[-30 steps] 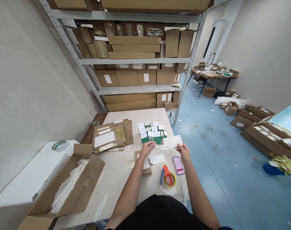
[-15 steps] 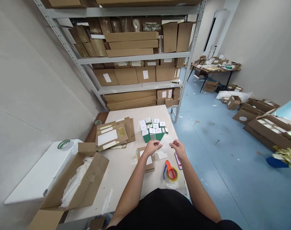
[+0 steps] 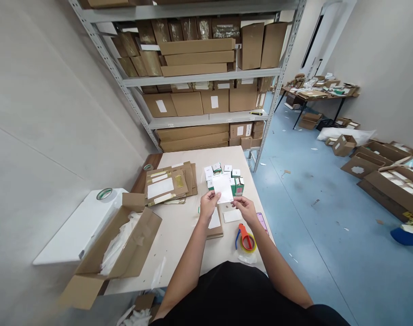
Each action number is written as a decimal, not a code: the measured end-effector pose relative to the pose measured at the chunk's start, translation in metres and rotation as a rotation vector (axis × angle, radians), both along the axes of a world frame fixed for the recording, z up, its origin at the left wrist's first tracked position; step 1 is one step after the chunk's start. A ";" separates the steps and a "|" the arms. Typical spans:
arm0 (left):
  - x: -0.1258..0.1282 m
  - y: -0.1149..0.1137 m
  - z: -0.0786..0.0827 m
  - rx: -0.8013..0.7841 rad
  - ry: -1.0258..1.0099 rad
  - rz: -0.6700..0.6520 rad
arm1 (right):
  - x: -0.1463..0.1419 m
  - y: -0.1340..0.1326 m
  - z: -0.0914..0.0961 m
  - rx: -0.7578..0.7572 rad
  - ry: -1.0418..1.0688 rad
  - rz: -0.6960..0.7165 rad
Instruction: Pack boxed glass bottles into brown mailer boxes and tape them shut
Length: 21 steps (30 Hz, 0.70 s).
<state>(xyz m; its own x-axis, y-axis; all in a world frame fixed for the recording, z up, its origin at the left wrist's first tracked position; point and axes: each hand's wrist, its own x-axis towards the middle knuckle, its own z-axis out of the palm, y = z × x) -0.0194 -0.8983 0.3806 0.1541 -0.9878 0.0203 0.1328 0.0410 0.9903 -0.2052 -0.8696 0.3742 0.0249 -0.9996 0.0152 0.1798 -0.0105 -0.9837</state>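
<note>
A white sheet of paper (image 3: 223,188) is raised above the table, tilted toward me. My left hand (image 3: 209,206) pinches its lower left edge between thumb and fingers. At the lower right corner, the fingertips of my right hand (image 3: 246,210) are closed on the sheet. Behind the paper stand several small green and white boxes (image 3: 239,184), partly hidden by it. Below my hands lie a flat cardboard piece (image 3: 216,232) with a white label and a small white paper stack (image 3: 232,216). An orange tape dispenser (image 3: 246,240) with a yellow-rimmed roll lies nearer my body.
Flattened cardboard (image 3: 179,183) is piled at the table's left. An open carton (image 3: 135,253) with white plastic inside stands at the near left. A phone (image 3: 262,222) lies by the right edge. Metal shelving (image 3: 199,79) full of boxes rises behind the table.
The sheet has been turned so its face shows more squarely, and my right hand has shifted down to its lower corner. The whole view has swung slightly left.
</note>
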 end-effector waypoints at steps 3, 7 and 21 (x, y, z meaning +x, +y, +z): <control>0.000 0.001 -0.002 -0.004 -0.012 0.004 | 0.000 0.001 0.002 0.001 0.008 -0.007; 0.001 0.004 -0.002 0.022 0.019 -0.008 | 0.001 0.003 0.003 0.006 0.005 -0.009; 0.002 0.007 0.000 0.006 -0.019 -0.012 | 0.001 0.006 0.005 0.049 -0.012 -0.008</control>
